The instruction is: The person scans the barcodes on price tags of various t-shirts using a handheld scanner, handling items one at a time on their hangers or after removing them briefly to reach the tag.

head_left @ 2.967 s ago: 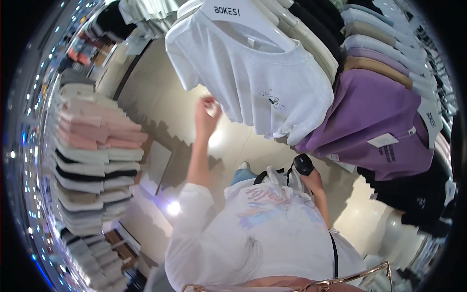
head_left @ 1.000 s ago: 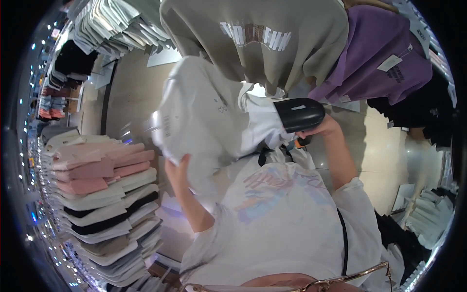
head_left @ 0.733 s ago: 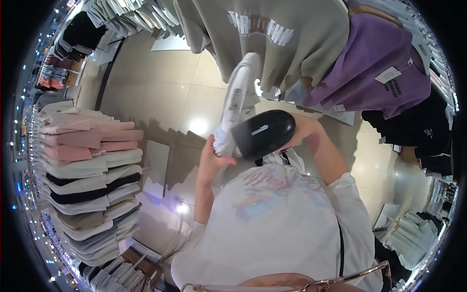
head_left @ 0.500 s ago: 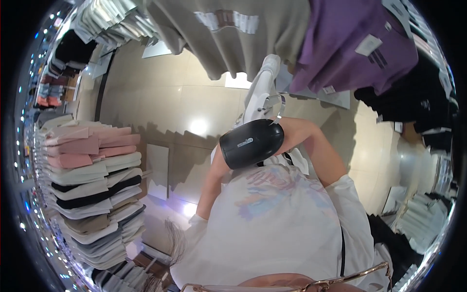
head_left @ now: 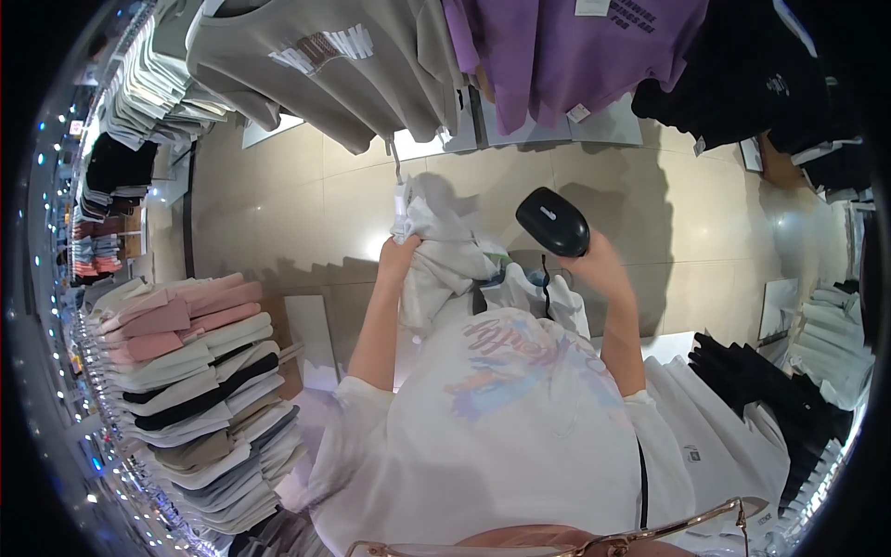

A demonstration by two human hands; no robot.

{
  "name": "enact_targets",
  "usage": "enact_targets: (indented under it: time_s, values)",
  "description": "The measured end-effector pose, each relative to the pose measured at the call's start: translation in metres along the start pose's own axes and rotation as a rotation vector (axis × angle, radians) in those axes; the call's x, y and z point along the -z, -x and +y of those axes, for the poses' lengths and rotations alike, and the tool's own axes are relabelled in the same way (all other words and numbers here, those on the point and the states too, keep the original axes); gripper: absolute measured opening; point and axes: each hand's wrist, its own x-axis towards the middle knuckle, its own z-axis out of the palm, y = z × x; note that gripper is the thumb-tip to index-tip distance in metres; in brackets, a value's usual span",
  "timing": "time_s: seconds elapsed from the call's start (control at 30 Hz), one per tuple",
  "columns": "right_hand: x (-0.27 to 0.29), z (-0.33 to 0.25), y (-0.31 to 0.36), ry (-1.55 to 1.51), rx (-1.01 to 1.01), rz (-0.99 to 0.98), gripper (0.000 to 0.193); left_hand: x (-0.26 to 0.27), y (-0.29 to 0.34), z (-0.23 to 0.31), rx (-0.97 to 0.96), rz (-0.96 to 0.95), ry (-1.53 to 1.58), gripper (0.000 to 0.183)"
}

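Note:
My left hand point(head_left: 402, 249) is closed on a bunched white garment point(head_left: 436, 269) that hangs in front of my body. A pale hanger point(head_left: 400, 195) with a thin hook rises from its top. Off to the right, my right hand point(head_left: 592, 266) grips a smooth, rounded black device point(head_left: 549, 220) that looks like a handheld garment steamer. It is held up, apart from the garment. My fingers under the device are partly hidden. A dark cord point(head_left: 546, 288) dangles below, between the garment and my right forearm.
Ahead hang a grey-brown sweatshirt point(head_left: 320, 65), a purple sweatshirt point(head_left: 575, 56) and black tops point(head_left: 733, 84). A packed rack of pink, white and dark clothes point(head_left: 195, 381) stands close on my left. White and black garments point(head_left: 715, 436) are near my right elbow. Tiled floor point(head_left: 278, 204) lies below.
The black device has moved right and up, away from in front of my body. Both hands now show, the left one on the white garment. The view has shifted against the racks.

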Motion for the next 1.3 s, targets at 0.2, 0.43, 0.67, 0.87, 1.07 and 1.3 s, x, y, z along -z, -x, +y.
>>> enact_targets:
  time_s: [0.2,0.43,0.67,0.87,1.07,1.3]
  values:
    - [-0.024,0.017,0.025,-0.038,0.039,-0.020,0.041,0.004,0.027,0.022,0.452,-0.242,0.707,0.030]
    - [-0.074,-0.003,0.007,-0.158,0.230,-0.392,0.047,0.026,0.045,0.015,0.496,-0.494,0.921,0.028]
    - [-0.157,-0.050,-0.047,-0.205,0.288,-0.458,0.048,0.100,0.056,0.040,0.529,-0.519,0.892,0.020]
    - [-0.223,-0.082,-0.099,-0.210,0.003,-0.557,0.043,0.169,0.024,0.021,0.548,-0.545,0.826,0.013]
    - [-0.235,-0.091,-0.088,-0.206,0.156,-0.258,0.056,0.225,-0.006,0.003,0.380,-0.511,0.876,0.034]
    - [-0.214,-0.112,-0.050,0.630,0.323,-0.116,0.045,0.251,-0.040,0.003,0.374,-0.496,0.933,0.034]
